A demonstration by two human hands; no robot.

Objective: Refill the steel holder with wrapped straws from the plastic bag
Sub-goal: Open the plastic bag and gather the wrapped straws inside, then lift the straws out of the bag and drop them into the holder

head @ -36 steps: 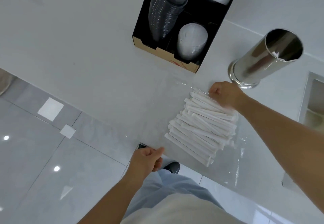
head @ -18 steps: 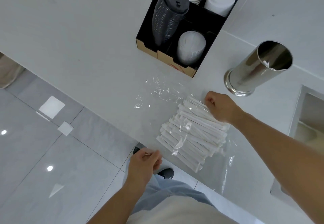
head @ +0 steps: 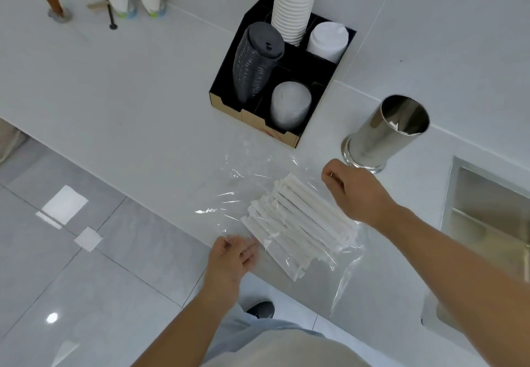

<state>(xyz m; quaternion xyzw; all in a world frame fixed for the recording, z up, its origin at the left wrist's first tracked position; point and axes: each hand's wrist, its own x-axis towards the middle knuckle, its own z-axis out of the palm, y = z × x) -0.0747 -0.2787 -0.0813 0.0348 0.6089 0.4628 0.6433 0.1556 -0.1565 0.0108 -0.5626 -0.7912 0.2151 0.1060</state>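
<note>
A clear plastic bag [head: 243, 194] lies flat on the white counter near its front edge, with a bundle of white wrapped straws [head: 298, 223] inside it. My left hand [head: 232, 257] pinches the bag's near left edge at the counter's rim. Over the far right end of the bundle, my right hand [head: 355, 191] is closed on the bag's film. The steel holder [head: 384, 134] stands upright just beyond my right hand, with a few straw tips showing inside.
A black cardboard organiser [head: 286, 134] holds dark lids, clear lids and stacked white cups behind the bag. A recessed steel bin opening [head: 487, 209] sits at the right. Paper cones and a wooden-handled tool [head: 54, 2] stand at the far left.
Both hands have pulled the bag's film apart, so its open end now spreads to the left of the straws. My left hand moved up onto the bag's edge.
</note>
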